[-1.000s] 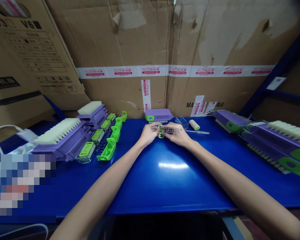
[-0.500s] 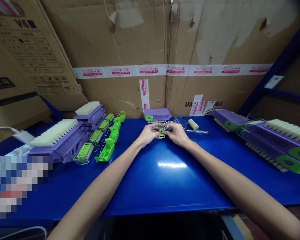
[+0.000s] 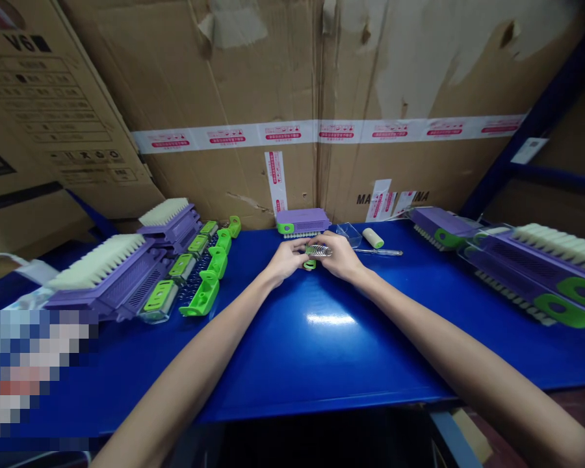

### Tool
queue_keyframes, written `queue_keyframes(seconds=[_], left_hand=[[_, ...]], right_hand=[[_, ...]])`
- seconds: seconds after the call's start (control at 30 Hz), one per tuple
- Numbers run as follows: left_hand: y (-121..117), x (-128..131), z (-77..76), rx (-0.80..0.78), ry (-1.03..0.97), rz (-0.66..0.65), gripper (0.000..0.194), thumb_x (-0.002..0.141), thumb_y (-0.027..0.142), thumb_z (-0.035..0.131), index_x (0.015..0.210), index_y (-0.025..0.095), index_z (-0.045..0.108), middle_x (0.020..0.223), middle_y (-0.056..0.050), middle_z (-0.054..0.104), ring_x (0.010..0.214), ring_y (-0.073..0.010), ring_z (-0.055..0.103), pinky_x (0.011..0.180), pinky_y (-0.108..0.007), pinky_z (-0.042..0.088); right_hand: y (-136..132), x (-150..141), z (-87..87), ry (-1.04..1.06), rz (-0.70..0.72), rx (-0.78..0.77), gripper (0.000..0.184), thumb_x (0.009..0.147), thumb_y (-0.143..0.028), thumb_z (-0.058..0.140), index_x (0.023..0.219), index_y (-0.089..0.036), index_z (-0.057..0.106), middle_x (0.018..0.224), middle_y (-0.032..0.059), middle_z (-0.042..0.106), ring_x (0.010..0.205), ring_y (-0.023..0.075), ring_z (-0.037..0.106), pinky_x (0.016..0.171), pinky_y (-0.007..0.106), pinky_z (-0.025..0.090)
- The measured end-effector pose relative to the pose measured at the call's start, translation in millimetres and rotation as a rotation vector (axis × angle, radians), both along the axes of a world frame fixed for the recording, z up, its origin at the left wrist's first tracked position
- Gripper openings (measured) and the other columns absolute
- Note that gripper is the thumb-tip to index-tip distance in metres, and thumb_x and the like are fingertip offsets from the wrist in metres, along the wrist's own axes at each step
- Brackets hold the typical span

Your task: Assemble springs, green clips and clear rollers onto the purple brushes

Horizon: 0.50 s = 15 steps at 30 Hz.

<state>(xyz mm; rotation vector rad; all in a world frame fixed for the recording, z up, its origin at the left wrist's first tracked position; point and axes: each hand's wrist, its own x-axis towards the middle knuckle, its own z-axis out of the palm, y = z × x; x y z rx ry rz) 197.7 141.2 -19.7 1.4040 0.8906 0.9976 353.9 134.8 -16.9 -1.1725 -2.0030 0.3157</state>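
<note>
A silvery coil spring (image 3: 320,250) lies sideways between my two hands above the blue tabletop. My right hand (image 3: 340,255) is closed on the spring's right end. Closed round a small green plastic part (image 3: 310,264) is my left hand (image 3: 286,260), at the spring's left end. Fingers hide most of the green part, and I cannot tell whether the spring is seated in it. Just behind my hands stands a purple filter brush block (image 3: 303,221) with a green end. A screwdriver (image 3: 383,251) and a pale roller with a green end (image 3: 373,238) lie right of my right hand.
Purple brush blocks (image 3: 136,286), green-topped clear pieces (image 3: 160,296), springs and green brackets (image 3: 201,294) line the left side. More purple blocks (image 3: 507,273) lie right. A clear plastic piece (image 3: 349,234) sits behind my right hand. Cardboard (image 3: 214,175) walls the back.
The spring has swung from an upward slant to nearly level between my hands. The whole view has shifted slightly; the things on the table stay in place.
</note>
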Motion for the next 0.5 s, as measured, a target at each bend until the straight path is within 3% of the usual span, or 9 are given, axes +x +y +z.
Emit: queue_keyframes(seconds=[0.2,0.5], left_hand=[[1,1,-0.2,0.015,0.033,-0.003,0.047,0.058,0.009,0.072,0.104,0.009,0.067,0.079,-0.006,0.068,0.063,-0.0104,0.060,0.056,-0.021,0.048],[0,-2,4.3,-0.065,0.023,-0.036,0.042,0.060,0.012,0.069,0.102,0.010,0.066,0.081,-0.008,0.069,0.061,-0.0119,0.061,0.053,-0.022,0.048]], right_hand=[[7,4,-4.0,0.054,0.045,-0.058,0.012,0.069,-0.025,0.068,0.075,-0.015,0.064,0.072,0.0020,0.061,0.063,0.0129,0.054,0.060,0.024,0.039],[10,4,-3.6,0.404,0.204,-0.460,0.034,0.056,-0.034,0.077,0.078,-0.015,0.058,0.059,-0.0037,0.057,0.053,0.0115,0.056,0.057,0.025,0.044]])
